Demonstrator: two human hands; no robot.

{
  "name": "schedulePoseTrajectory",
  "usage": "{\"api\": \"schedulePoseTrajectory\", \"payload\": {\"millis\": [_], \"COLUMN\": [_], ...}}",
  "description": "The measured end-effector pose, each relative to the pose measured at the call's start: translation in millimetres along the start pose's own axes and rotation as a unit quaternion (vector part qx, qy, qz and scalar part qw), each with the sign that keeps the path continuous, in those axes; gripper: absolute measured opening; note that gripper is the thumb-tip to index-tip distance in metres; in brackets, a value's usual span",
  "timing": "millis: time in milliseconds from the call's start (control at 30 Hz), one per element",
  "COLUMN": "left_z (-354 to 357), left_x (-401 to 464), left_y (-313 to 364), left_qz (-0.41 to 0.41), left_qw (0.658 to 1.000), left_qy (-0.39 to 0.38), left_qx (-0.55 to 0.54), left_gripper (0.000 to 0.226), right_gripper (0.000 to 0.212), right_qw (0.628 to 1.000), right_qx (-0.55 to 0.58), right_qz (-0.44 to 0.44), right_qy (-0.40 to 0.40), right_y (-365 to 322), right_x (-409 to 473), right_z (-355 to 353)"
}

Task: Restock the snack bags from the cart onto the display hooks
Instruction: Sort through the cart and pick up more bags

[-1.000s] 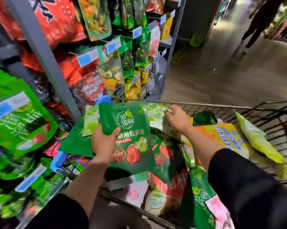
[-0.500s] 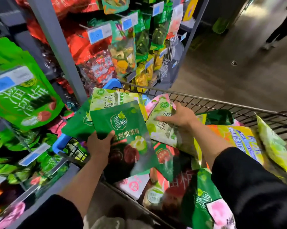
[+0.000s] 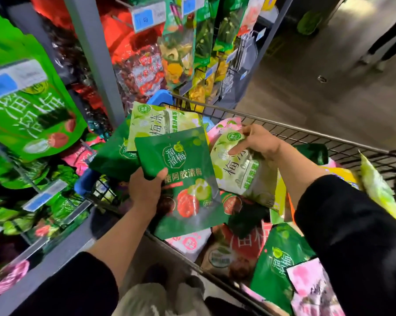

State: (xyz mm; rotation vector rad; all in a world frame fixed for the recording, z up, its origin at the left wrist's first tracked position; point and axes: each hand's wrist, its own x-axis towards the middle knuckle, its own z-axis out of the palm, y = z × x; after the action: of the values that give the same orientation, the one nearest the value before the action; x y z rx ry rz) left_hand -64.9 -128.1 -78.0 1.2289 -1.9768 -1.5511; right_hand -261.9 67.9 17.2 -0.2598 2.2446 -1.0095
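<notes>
Head view, restocking partly done. Left hand [image 3: 144,190], frame centre: gripping dark green bag [image 3: 181,179] with more bags fanned behind. Right hand [image 3: 258,142], right of centre: grasping pale green bag [image 3: 242,172] above wire cart [image 3: 306,133]. Many bags left in cart, lower right. Display hooks [image 3: 124,21], upper left: already hung with stock. Glossy, crinkled, flat plastic pouches.
</notes>
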Motion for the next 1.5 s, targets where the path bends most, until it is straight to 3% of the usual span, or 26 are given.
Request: {"api": "schedulePoseTrajectory", "payload": {"millis": [67,167,267,333,433,667,733,800,833,867,900,933,1000,1200,1500], "left_z": [-1.5,-5.5,-12.4,-18.3,-31.4,-107.4,-142.4,-180.7,-201.0,-220.1,-238.2,-256.7,-293.8,-418.0,-612.9], "left_x": [-0.2,-0.7,-2.3,-5.4,-15.1,-63.7,-79.8,-101.1,-111.6,-125.6,-140.1,-152.5,-174.4,-216.9,-292.9], "left_y": [0.9,4.9,10.0,19.2,35.6,61.8,63.4,58.1,53.4,51.4,49.6,44.9,30.8,-33.9,-114.7], "left_qz": [-0.014,-0.025,0.006,-0.001,0.008,0.008,0.032,0.056,0.070,0.089,0.104,0.107,0.105,0.098,0.134], "left_qw": [1.000,0.995,0.991,0.983,0.974,0.921,0.900,0.887,0.877,0.867,0.859,0.852,0.833,0.751,0.667], "left_qy": [-0.005,-0.029,-0.038,-0.047,-0.020,0.108,0.163,0.218,0.235,0.257,0.284,0.315,0.366,0.505,0.663], "left_qx": [-0.020,-0.090,-0.127,-0.180,-0.225,-0.374,-0.402,-0.403,-0.413,-0.418,-0.414,-0.405,-0.401,-0.414,-0.311], "left_gripper": [0.024,0.023,0.020,0.011,0.020,0.020,0.036,0.076,0.072,0.050,0.025,0.019,0.019,0.016,0.012], "right_gripper": [0.061,0.029,0.024,0.022,0.009,0.014,0.023,0.050,0.058,0.059,0.051,0.034,0.006,0.018,0.025], "right_qw": [0.999,0.994,0.986,0.984,0.978,0.932,0.917,0.908,0.903,0.897,0.893,0.887,0.870,0.832,0.804], "right_qx": [-0.043,-0.103,-0.139,-0.131,-0.116,0.044,0.110,0.161,0.170,0.170,0.168,0.168,0.173,0.185,0.215], "right_qz": [-0.008,-0.035,-0.089,-0.115,-0.170,-0.346,-0.372,-0.378,-0.389,-0.405,-0.416,-0.431,-0.458,-0.501,-0.491], "right_qy": [-0.016,-0.005,0.032,0.041,0.044,0.098,0.095,0.082,0.067,0.051,0.032,0.006,-0.056,-0.149,-0.256], "right_y": [-3.7,-14.8,-26.5,-35.3,-55.1,-101.1,-116.7,-133.9,-144.1,-155.3,-167.2,-179.3,-201.4,-262.3,-347.0], "right_x": [-3.7,-18.3,-40.3,-57.0,-85.8,-127.7,-136.8,-141.4,-146.4,-152.7,-157.6,-169.5,-195.1,-273.6,-395.7], "right_z": [-7.1,-14.8,-19.8,-20.6,-16.8,20.5,50.1,83.9,101.7,119.7,138.0,158.5,202.7,348.8,598.0]}}
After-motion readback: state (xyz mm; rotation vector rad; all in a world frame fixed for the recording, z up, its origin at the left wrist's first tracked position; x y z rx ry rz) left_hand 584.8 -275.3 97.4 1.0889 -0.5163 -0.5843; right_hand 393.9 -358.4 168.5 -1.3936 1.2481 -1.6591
